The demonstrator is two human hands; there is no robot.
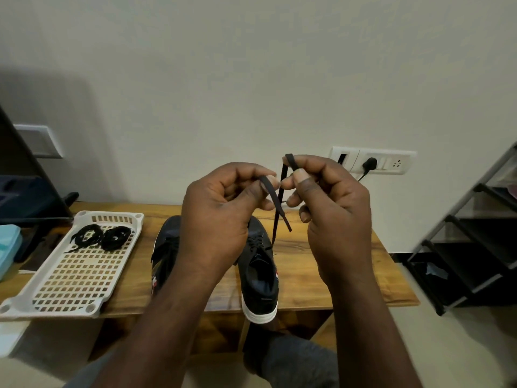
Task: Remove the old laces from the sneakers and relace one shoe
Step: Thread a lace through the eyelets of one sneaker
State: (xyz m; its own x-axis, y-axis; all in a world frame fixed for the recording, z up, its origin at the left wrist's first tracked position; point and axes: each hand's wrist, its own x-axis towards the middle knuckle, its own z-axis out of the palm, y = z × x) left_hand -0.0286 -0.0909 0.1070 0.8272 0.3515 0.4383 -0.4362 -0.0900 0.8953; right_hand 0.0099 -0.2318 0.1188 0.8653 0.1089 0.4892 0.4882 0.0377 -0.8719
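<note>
Two hands up above the bench (321, 261), both on one dark lace (283, 176). Left hand (221, 211): fingers curled, thumb and forefinger pinching a flat strand near its end. Slants from that pinch down to the right and stops in a free tip hanging in the air, clear of the wood. Right hand (333, 203): likewise curled, thumb pressed against the forefinger, pinching a second strand bent over the top of the forefinger. Drops from there almost straight into the top eyelets of the laced sneaker (260, 278). Crosses the first strand between the two hands, close to the fingertips.

Stands on the bench directly under the hands, toe toward the wall, white-soled heel jutting just past the near edge, dark lacing visible across the tongue. Just beside it on the left, a second sneaker (165, 242), dark too, largely hidden behind the left forearm; cannot tell whether laced.

Further left on the bench, a white slotted tray (81, 278) holding two coiled black laces (102, 236) at its far end, side by side. Beyond the tray's left side, part of a teal box (8, 247).

On the wall behind the right hand, a white socket panel (391, 162) with a black plug (369, 163) in it. At far right on the floor, a dark shelf rack (475, 247). Below the bench edge, a knee in grey cloth (299, 362).
</note>
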